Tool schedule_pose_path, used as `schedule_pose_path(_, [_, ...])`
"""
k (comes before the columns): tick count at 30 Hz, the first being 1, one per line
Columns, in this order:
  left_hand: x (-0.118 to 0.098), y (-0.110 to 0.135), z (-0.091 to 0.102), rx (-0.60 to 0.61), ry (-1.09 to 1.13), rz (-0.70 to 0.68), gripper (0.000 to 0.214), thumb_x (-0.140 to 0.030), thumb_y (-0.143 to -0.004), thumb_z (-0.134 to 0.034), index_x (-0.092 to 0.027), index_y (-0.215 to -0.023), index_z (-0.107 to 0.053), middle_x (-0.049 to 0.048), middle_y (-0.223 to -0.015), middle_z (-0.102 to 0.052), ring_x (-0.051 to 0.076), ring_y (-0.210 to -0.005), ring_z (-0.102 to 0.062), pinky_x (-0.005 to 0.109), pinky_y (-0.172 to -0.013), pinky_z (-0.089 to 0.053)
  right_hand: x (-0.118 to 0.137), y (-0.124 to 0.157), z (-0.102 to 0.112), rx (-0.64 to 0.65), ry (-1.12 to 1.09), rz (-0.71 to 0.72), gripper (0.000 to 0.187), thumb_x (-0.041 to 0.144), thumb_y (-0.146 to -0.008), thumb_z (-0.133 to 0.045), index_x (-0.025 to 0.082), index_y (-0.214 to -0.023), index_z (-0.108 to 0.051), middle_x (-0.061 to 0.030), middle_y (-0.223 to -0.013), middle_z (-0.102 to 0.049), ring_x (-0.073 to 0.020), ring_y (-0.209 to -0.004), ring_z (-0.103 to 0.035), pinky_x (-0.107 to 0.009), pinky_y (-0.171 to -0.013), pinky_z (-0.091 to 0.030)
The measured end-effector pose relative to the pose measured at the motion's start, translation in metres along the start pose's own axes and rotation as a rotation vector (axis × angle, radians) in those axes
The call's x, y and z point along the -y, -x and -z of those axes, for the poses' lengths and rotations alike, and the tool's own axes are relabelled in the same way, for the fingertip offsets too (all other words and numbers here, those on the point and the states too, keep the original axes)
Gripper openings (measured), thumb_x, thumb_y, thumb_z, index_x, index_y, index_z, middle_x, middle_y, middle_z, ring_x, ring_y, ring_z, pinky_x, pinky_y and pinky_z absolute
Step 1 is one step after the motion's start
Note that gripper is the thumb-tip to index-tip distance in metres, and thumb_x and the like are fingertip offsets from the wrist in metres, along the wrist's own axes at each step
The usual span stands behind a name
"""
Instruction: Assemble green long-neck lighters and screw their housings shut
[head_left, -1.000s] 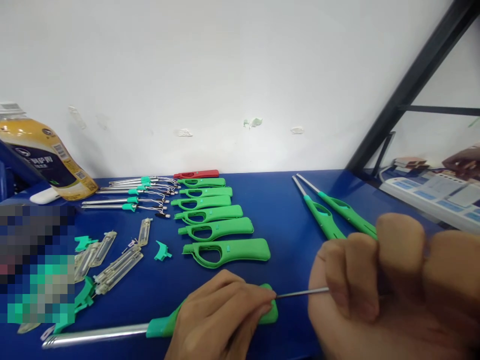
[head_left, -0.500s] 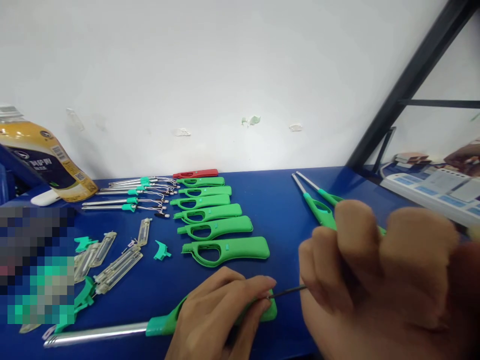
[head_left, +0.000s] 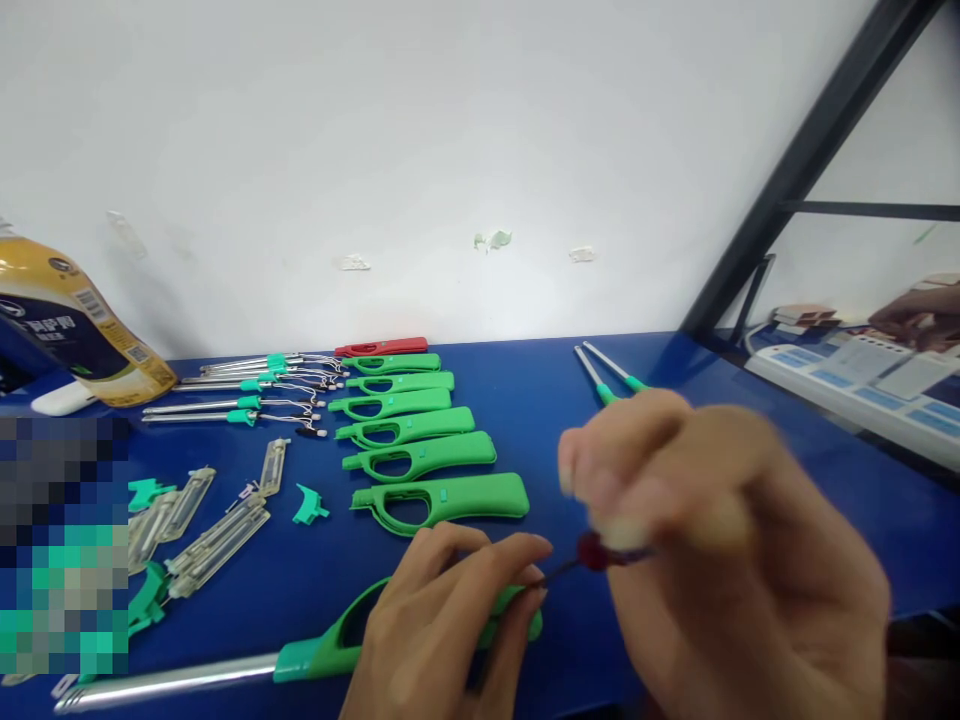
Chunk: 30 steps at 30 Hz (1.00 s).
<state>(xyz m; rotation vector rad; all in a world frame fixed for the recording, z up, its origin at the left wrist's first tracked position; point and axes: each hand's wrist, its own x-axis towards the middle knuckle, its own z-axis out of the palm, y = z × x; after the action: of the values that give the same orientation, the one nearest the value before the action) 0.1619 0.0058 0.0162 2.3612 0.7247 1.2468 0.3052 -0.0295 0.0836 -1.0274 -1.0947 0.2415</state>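
Note:
My left hand [head_left: 442, 625] presses down on the green handle of a long-nosed lighter [head_left: 322, 650] lying at the front of the blue table [head_left: 540, 420]; its metal tube points left. My right hand [head_left: 720, 550] is closed round a small screwdriver [head_left: 592, 553] with a dark red handle. The thin shaft of the tool reaches the rear end of the green handle, by my left fingertips. The right hand is blurred by motion.
A row of green handle shells [head_left: 416, 455] and one red shell [head_left: 382, 347] lie mid-table. Metal tubes with wires [head_left: 240, 390] lie to their left, clear inner parts [head_left: 217, 535] nearer. Two assembled lighters [head_left: 607, 375] lie behind my right hand. A yellow bottle [head_left: 71, 325] leans far left.
My right hand has moved left toward the lighter handle and turned, so the red screwdriver handle now shows. The view has shifted slightly. The left hand stays on the handle.

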Motion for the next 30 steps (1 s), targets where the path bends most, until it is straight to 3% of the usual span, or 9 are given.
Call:
schedule_pose_path(4, [0.005,0.003,-0.001,0.025,-0.057,0.01,0.028,-0.017,-0.102,-0.064,-0.031,-0.124,-0.073,-0.0016,-0.091,-0.082,0.02,-0.085,-0.079,0.026,-0.076,-0.068,-0.004,-0.005,0.01,0.233,0.049,0.024,0.022,0.047,-0.099,-0.076,0.033,-0.082,-0.08,0.0041,-0.074,-0.07,-0.0122,-0.069,-0.066,-0.02,-0.06,-0.057])
schedule_pose_path(7, [0.008,0.005,0.0,0.066,-0.094,-0.001,0.029,-0.015,-0.1,-0.065,-0.029,-0.124,-0.073,-0.001,-0.092,-0.082,0.02,-0.089,-0.079,0.026,-0.079,-0.068,-0.006,-0.009,0.017,0.262,0.11,0.053,0.02,0.049,-0.098,-0.075,0.035,-0.085,-0.083,0.0051,-0.076,-0.074,-0.0114,-0.066,-0.069,-0.017,-0.058,-0.058])
schedule_pose_path(13, [0.014,0.006,-0.002,0.14,-0.06,-0.043,0.033,-0.009,-0.101,-0.064,-0.027,-0.129,-0.065,-0.0033,-0.093,-0.08,0.019,-0.092,-0.076,0.026,-0.086,-0.065,0.0,-0.013,0.023,0.259,0.185,-0.013,0.01,0.045,-0.093,-0.083,0.04,-0.084,-0.085,0.0066,-0.078,-0.079,-0.0108,-0.07,-0.074,-0.013,-0.062,-0.06])
schedule_pose_path(22, [0.014,0.005,-0.006,0.141,0.001,-0.06,0.032,-0.003,-0.101,-0.057,-0.026,-0.122,-0.063,-0.003,-0.094,-0.075,0.018,-0.079,-0.069,0.028,-0.069,-0.06,0.002,-0.015,0.022,0.247,0.208,-0.044,0.009,0.044,-0.092,-0.083,0.039,-0.084,-0.085,0.0076,-0.079,-0.081,-0.0097,-0.069,-0.073,-0.013,-0.061,-0.058])
schedule_pose_path(30, [0.013,0.003,-0.005,0.183,-0.008,-0.041,0.032,-0.003,-0.102,-0.054,-0.027,-0.122,-0.061,-0.004,-0.095,-0.075,0.019,-0.08,-0.067,0.028,-0.07,-0.059,0.001,-0.015,0.022,0.229,0.2,-0.045,0.007,0.04,-0.093,-0.083,0.041,-0.087,-0.086,0.0085,-0.083,-0.082,-0.0098,-0.072,-0.076,-0.012,-0.064,-0.06])
